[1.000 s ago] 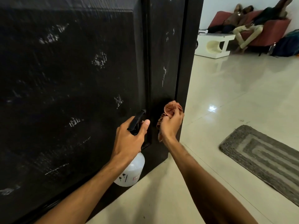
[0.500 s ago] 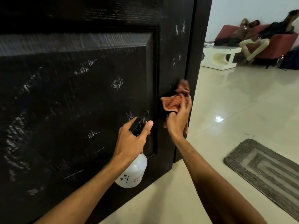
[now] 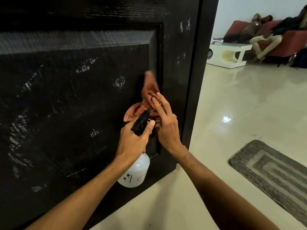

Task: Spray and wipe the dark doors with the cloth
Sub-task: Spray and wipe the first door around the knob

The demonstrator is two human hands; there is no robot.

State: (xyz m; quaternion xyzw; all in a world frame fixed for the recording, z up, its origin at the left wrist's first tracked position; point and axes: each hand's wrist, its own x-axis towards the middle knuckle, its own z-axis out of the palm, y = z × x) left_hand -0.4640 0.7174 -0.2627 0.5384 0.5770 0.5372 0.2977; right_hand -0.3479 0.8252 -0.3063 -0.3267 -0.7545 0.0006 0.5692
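Head view: a white translucent spray bottle (image 3: 135, 171) with a rounded body and a black trigger head is grasped at its neck by the left hand (image 3: 134, 141), fingers wrapped round it and the thumb laid beside the trigger; whether any liquid is inside cannot be told. A few small dark marks and a small label are seen on its lower wall. Just right of it, a crumpled reddish-brown cloth (image 3: 147, 95) is pressed against the dark door (image 3: 66, 105) by the right hand (image 3: 166, 125), whose fingers are stretched out flat over the fabric; the cloth's upper tip is blurred. The cloth lies at the right edge of the door's raised panel, beside the moulded frame. The door's surface is black with a coarse wood grain and is scattered with pale streaks and smears. To the right, a glossy cream tiled floor (image 3: 240, 105) is seen, with a grey woven mat (image 3: 274, 171) of concentric rectangles on it. Far right, a white low table (image 3: 229, 55) stands before a red sofa (image 3: 282, 45) on which people are reclined.
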